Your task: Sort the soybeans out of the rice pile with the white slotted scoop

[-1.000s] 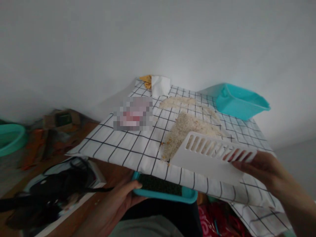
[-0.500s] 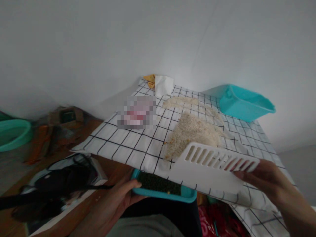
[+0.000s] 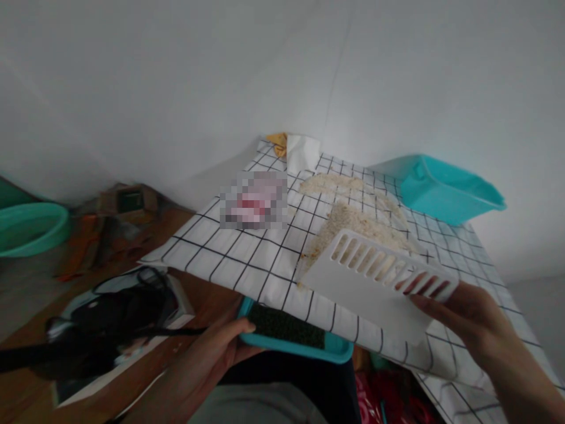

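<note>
My right hand [image 3: 468, 315] grips a white slotted plastic scraper [image 3: 375, 277], its edge resting against a pile of pale rice grains [image 3: 353, 227] on a white cloth with a black grid [image 3: 247, 265]. My left hand [image 3: 216, 353] holds the rim of a teal tray [image 3: 309, 348] with dark contents, just below the cloth's near edge. A thinner band of rice [image 3: 335, 184] lies farther back on the cloth.
A teal tub [image 3: 445, 191] stands at the cloth's far right by the white wall. A blurred pink item [image 3: 255, 200] lies on the cloth. Black cables and a bag [image 3: 101, 321] sit on the wooden surface at left. A green basin [image 3: 30, 227] is far left.
The scraper has shifted slightly back up against the rice pile. My view has drifted left. My left hand keeps the teal tray in place.
</note>
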Action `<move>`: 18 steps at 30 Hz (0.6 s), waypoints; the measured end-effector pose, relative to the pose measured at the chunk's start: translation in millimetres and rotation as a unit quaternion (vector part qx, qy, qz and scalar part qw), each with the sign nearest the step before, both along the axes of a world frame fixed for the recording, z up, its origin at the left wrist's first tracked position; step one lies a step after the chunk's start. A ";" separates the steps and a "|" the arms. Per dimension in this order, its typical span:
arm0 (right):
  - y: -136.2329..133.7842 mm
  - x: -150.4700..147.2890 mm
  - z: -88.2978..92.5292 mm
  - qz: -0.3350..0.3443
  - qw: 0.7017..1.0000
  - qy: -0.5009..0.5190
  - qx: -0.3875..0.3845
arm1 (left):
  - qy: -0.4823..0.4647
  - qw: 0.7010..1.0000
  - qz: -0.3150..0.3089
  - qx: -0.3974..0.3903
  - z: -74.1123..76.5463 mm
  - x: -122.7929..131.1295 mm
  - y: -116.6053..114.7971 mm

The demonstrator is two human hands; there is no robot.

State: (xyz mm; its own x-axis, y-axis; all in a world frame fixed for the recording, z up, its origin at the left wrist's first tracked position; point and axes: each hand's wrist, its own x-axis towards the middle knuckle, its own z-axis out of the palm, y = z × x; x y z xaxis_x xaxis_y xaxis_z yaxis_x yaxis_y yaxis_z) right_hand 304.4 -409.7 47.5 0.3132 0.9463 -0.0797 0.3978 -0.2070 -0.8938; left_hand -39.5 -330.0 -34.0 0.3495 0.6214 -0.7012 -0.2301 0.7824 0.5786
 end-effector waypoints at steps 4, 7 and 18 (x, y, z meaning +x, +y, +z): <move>2.0 -6.1 3.5 0.021 1.000 -0.017 0.009 | -0.002 1.000 -0.009 0.014 -10.5 -1.7 -0.9; 3.5 -9.3 6.4 0.043 0.998 -0.049 0.018 | 0.002 1.000 -0.008 0.013 -14.5 -2.1 -0.3; 5.1 -5.8 9.3 0.112 0.991 -0.067 -0.004 | 0.004 1.000 0.002 0.014 -10.1 -4.5 -1.8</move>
